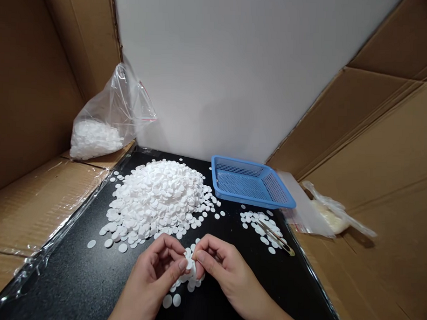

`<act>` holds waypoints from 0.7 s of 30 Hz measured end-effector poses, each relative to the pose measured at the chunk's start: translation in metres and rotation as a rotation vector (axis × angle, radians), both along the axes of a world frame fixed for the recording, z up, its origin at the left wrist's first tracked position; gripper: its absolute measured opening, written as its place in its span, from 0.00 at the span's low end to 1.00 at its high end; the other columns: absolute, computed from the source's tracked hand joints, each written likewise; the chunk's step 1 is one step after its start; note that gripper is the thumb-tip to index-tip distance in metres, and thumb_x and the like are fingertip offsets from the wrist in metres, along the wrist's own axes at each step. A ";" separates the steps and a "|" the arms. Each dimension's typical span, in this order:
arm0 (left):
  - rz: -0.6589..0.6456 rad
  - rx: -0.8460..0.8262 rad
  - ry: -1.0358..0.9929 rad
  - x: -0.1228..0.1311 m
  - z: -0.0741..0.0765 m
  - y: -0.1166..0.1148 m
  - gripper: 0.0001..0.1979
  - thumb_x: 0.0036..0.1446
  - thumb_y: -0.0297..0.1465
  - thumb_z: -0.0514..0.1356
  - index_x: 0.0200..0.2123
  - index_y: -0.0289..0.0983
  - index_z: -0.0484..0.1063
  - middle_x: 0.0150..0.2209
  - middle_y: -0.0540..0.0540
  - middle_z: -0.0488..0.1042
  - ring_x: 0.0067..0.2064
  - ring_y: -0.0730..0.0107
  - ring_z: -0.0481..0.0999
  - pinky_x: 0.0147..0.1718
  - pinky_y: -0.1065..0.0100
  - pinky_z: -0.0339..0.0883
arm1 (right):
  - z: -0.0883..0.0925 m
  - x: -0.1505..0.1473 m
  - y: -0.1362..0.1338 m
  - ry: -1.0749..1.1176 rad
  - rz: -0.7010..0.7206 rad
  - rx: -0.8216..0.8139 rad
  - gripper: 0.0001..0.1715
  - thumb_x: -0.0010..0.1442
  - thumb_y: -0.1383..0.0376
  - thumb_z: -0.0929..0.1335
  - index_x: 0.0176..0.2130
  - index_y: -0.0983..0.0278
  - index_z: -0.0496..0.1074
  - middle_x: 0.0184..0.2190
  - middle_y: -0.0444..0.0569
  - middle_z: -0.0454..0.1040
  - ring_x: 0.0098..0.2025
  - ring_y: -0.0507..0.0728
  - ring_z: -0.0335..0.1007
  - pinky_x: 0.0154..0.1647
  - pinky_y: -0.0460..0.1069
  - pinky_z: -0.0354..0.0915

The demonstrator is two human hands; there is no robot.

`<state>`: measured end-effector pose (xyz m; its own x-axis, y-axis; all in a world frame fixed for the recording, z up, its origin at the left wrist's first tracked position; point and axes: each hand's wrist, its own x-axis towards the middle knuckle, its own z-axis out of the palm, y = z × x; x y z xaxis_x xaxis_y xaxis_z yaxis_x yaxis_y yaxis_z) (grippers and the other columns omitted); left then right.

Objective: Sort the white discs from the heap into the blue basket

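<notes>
My left hand [162,265] is closed in a pinch, with a small white round disc [189,263] at the tips of its thumb and forefinger. Close beside it, my right hand [222,267] also pinches thumb against forefinger; whatever lies between them is too small to make out. Below both hands, a small heap of loose white discs [191,284] lies on the black tabletop [72,276], partly hidden by the fingers. Just beyond the hands to the left rises a large pile of the same thin discs [159,195].
A blue mesh basket [250,198] stands at the back right. In front of it, a pointed metal tool [275,237] rests across scattered discs [248,218]. Clear bags sit at left [98,137] and right [332,218]. Cardboard walls [385,152] flank the table.
</notes>
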<state>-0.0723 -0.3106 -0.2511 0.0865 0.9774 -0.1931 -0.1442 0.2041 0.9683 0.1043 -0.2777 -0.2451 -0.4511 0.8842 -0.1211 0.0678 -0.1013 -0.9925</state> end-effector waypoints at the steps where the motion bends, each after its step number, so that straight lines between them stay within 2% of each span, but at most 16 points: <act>1: 0.004 0.017 0.028 0.000 0.001 -0.001 0.13 0.57 0.43 0.67 0.34 0.39 0.72 0.29 0.51 0.74 0.32 0.71 0.72 0.32 0.74 0.66 | 0.000 0.000 0.000 0.012 0.000 -0.012 0.23 0.64 0.47 0.69 0.32 0.65 0.70 0.25 0.45 0.72 0.29 0.53 0.66 0.35 0.48 0.62; 6: 0.002 0.142 0.195 -0.001 0.003 -0.004 0.11 0.62 0.42 0.62 0.35 0.40 0.73 0.30 0.51 0.74 0.33 0.69 0.73 0.32 0.74 0.67 | 0.002 -0.001 -0.001 0.025 0.007 -0.055 0.22 0.61 0.48 0.70 0.34 0.65 0.72 0.26 0.46 0.74 0.30 0.54 0.67 0.36 0.49 0.62; 10: -0.001 0.242 0.322 -0.001 -0.002 -0.005 0.08 0.64 0.39 0.59 0.37 0.41 0.73 0.32 0.50 0.76 0.34 0.69 0.76 0.33 0.74 0.69 | 0.003 0.000 -0.002 -0.040 -0.006 0.034 0.17 0.63 0.53 0.68 0.35 0.65 0.74 0.27 0.47 0.76 0.32 0.55 0.69 0.35 0.48 0.62; 12: 0.004 0.288 0.384 -0.002 -0.006 -0.005 0.06 0.64 0.36 0.59 0.38 0.42 0.74 0.34 0.50 0.78 0.36 0.68 0.78 0.34 0.74 0.70 | 0.002 0.000 -0.004 -0.110 -0.016 0.125 0.12 0.62 0.58 0.68 0.35 0.64 0.74 0.29 0.47 0.77 0.33 0.56 0.71 0.36 0.49 0.63; 15: -0.015 0.319 0.431 -0.003 -0.009 -0.004 0.06 0.62 0.35 0.60 0.39 0.41 0.76 0.36 0.49 0.80 0.38 0.66 0.80 0.37 0.73 0.71 | 0.000 -0.004 -0.008 -0.222 -0.051 0.325 0.04 0.60 0.65 0.68 0.34 0.63 0.74 0.29 0.44 0.78 0.34 0.55 0.73 0.45 0.51 0.62; 18: -0.047 0.267 0.422 -0.003 -0.009 -0.003 0.08 0.61 0.36 0.62 0.37 0.40 0.78 0.35 0.47 0.81 0.37 0.64 0.80 0.37 0.71 0.71 | 0.002 -0.002 -0.005 -0.327 -0.047 0.533 0.07 0.63 0.66 0.67 0.32 0.61 0.73 0.28 0.43 0.77 0.32 0.54 0.71 0.43 0.50 0.61; 21: -0.060 0.153 0.357 -0.002 -0.005 0.000 0.10 0.60 0.38 0.63 0.31 0.38 0.78 0.30 0.48 0.80 0.33 0.67 0.77 0.32 0.72 0.68 | 0.006 0.025 0.013 -0.534 -0.092 0.727 0.10 0.67 0.65 0.65 0.34 0.61 0.74 0.31 0.46 0.79 0.35 0.56 0.72 0.40 0.51 0.62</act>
<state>-0.0748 -0.3103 -0.2562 0.0980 0.9925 -0.0733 0.2147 0.0509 0.9754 0.1294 -0.2642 -0.2390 -0.4186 0.8542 0.3084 0.5601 0.5101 -0.6528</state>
